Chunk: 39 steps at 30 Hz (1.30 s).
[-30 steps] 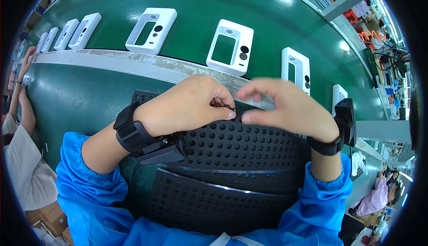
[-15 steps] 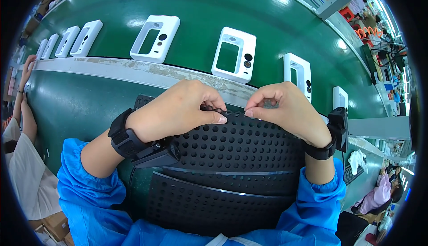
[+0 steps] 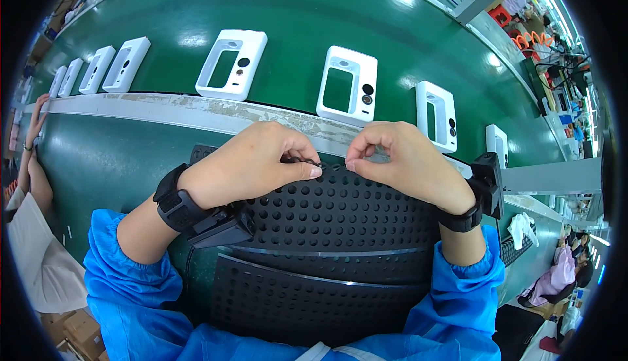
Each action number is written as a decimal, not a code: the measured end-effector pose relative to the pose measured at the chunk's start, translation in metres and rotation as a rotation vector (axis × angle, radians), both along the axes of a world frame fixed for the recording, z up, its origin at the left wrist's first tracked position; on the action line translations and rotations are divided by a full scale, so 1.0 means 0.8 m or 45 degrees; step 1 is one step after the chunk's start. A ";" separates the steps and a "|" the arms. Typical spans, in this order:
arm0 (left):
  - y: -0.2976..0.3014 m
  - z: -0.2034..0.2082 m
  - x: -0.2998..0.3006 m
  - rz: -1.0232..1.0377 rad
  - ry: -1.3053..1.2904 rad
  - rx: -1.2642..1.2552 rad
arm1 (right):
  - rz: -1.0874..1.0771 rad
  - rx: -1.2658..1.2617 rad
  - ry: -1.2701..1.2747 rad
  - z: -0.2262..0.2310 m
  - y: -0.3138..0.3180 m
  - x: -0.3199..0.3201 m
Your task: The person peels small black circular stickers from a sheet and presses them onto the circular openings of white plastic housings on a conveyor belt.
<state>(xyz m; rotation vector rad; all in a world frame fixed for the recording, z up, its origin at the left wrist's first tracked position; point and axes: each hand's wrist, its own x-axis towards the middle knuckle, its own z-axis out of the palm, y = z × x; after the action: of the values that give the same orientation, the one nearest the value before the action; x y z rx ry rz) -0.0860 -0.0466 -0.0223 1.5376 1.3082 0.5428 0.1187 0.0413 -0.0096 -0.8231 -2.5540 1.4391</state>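
Toward six o'clock on the green surface lie at least two black sheets, both full of round holes. Two hands work at the upper one's far edge. From nine o'clock, the left hand pinches that edge between thumb and fingers; from three o'clock, the right hand brings thumb and fingertips together beside it, though I cannot tell whether they grip. Eight white frames stretch from ten to three o'clock.

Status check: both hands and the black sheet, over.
Left hand: pinching far edge of black sheet. Right hand: pinched at same edge. White frames: beyond sheet, not in the way.
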 end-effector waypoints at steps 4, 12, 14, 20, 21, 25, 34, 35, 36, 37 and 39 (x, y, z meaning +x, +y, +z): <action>0.000 0.000 0.001 0.007 -0.012 0.002 | 0.032 0.107 0.042 0.001 -0.004 0.000; 0.001 -0.001 0.004 0.010 -0.015 0.013 | 0.039 0.150 0.016 0.008 -0.005 0.003; 0.001 -0.001 0.004 0.013 -0.018 0.006 | 0.045 0.120 -0.040 0.010 -0.006 0.002; -0.002 0.000 0.001 0.024 -0.012 0.034 | -0.224 -0.280 0.019 0.025 0.001 -0.008; -0.003 0.001 0.000 0.020 0.004 0.049 | -0.234 -0.211 0.052 0.025 0.002 -0.018; -0.005 0.005 -0.004 0.025 0.004 0.057 | -0.263 0.030 0.148 0.019 0.010 -0.066; -0.001 0.000 0.005 -0.040 0.016 0.082 | -0.371 0.106 0.278 -0.033 0.030 -0.101; -0.001 -0.001 0.004 -0.037 0.014 0.080 | -0.369 0.103 0.276 -0.034 0.030 -0.101; -0.002 -0.001 0.003 -0.034 0.014 0.080 | -0.385 0.113 0.277 -0.033 0.029 -0.101; -0.002 -0.001 0.002 -0.031 0.014 0.081 | -0.400 0.123 0.277 -0.033 0.029 -0.101; -0.003 -0.001 0.002 -0.026 0.012 0.079 | -0.414 0.131 0.276 -0.035 0.029 -0.101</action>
<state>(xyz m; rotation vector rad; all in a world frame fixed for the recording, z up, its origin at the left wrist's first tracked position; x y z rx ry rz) -0.0845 -0.0486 -0.0228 1.6046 1.2917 0.5689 0.0380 0.0648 -0.0376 -0.9548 -2.1929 1.2141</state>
